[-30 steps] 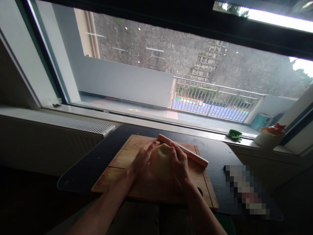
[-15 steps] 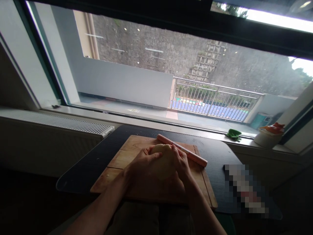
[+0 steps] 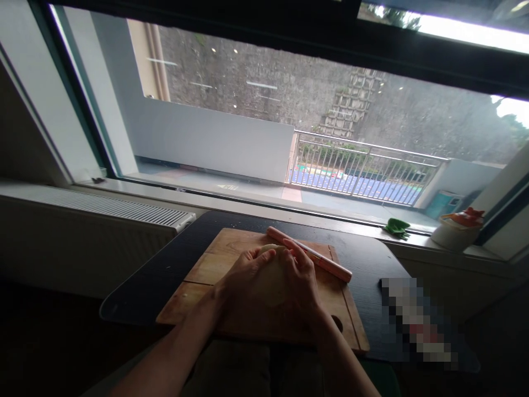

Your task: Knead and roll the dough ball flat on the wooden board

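Note:
A pale, rounded sheet of dough (image 3: 270,284) hangs between my two hands above a wooden cutting board (image 3: 202,267). My left hand (image 3: 248,267) grips its upper left edge, thumb on the near face and fingers curled behind. At the upper right edge my right hand (image 3: 301,270) pinches the dough, its fingers close to the left thumb. Just beyond my right hand a wooden rolling pin (image 3: 334,267) lies slantwise on the board. The fingertips behind the dough are hidden.
The board rests on a dark table (image 3: 152,275). A blurred-out object (image 3: 417,322) lies at the table's right. A white radiator (image 3: 124,220) stands at the left under the window. On the sill are a green item (image 3: 397,227) and a white pot with an orange top (image 3: 457,229).
My right hand has shifted inward along the dough's top edge, nearer my left hand, and covers more of its right side. The board's dark handle hole now shows beside my right forearm.

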Tool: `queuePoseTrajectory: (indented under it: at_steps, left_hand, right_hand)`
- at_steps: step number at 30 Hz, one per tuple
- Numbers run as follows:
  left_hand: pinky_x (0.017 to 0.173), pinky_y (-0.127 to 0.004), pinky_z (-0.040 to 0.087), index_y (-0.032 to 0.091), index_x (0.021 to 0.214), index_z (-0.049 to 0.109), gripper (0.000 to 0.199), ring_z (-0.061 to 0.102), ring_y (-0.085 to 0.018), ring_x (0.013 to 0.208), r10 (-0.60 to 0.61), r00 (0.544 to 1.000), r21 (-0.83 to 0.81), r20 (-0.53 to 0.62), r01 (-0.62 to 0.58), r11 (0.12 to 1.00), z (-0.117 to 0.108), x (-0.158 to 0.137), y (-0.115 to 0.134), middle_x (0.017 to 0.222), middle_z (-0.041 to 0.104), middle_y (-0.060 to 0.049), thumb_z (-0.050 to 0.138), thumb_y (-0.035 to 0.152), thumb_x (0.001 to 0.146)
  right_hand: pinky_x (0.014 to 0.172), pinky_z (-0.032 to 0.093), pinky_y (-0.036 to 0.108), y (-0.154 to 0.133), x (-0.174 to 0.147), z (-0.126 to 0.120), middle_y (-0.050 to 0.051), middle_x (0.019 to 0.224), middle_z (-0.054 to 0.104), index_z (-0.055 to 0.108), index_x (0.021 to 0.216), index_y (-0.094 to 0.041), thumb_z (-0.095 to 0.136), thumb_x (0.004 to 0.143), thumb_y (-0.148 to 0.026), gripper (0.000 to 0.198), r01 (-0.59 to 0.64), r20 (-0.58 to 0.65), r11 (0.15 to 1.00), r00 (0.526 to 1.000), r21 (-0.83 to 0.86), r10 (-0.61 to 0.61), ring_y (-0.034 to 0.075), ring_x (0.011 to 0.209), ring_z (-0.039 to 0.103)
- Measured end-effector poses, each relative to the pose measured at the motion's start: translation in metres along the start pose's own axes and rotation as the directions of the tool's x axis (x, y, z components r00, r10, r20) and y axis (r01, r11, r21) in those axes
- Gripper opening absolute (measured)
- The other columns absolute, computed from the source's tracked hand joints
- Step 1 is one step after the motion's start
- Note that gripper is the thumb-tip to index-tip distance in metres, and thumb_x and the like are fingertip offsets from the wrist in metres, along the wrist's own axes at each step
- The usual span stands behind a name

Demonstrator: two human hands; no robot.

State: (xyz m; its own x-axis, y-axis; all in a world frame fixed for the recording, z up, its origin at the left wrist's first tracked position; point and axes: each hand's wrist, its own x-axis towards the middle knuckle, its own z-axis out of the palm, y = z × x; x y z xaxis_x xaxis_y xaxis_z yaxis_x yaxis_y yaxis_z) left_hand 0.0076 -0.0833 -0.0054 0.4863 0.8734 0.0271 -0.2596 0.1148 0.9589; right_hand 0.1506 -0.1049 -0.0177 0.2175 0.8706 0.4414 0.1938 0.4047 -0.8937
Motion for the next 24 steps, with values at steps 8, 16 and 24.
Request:
queuePoseTrajectory:
  at_steps: [8,16,24]
  left_hand:
    - [0.054,-0.021,0.044,0.014,0.099,0.063,0.036,0.057,-0.012,0.061,0.064,0.998,0.018,-0.023,-0.064,0.998,-0.007,0.005,-0.007,0.074,0.065,-0.004,0.059,0.04,0.074]
    - [0.054,-0.022,0.045,0.014,0.097,0.062,0.037,0.057,-0.012,0.06,0.072,0.994,0.042,-0.08,-0.069,0.997,-0.01,0.011,-0.006,0.074,0.064,-0.003,0.055,0.043,0.075]
    - [0.074,-0.028,0.048,0.019,0.112,0.055,0.043,0.06,-0.018,0.087,0.132,0.974,0.1,-0.184,-0.114,0.988,-0.019,0.014,-0.003,0.102,0.064,-0.005,0.057,0.033,0.072]
  right_hand:
    - [0.077,0.045,0.027,0.001,-0.003,0.007,0.004,0.091,0.064,0.066,0.097,-0.022,0.048,0.083,-0.031,0.025,0.173,-0.016,0.979,0.984,-0.11,-0.176,0.016,0.084,0.058]
    - [0.093,0.038,0.029,0.005,0.003,-0.004,0.004,0.115,0.058,0.058,0.113,-0.021,0.04,0.086,-0.041,0.038,-0.006,0.076,0.997,0.997,-0.077,0.011,0.018,0.108,0.05]
    - [0.082,0.044,0.032,0.002,0.005,-0.016,0.004,0.102,0.064,0.062,0.108,-0.018,0.053,0.076,-0.031,0.035,-0.142,0.269,0.984,0.957,0.108,0.108,0.021,0.093,0.058]
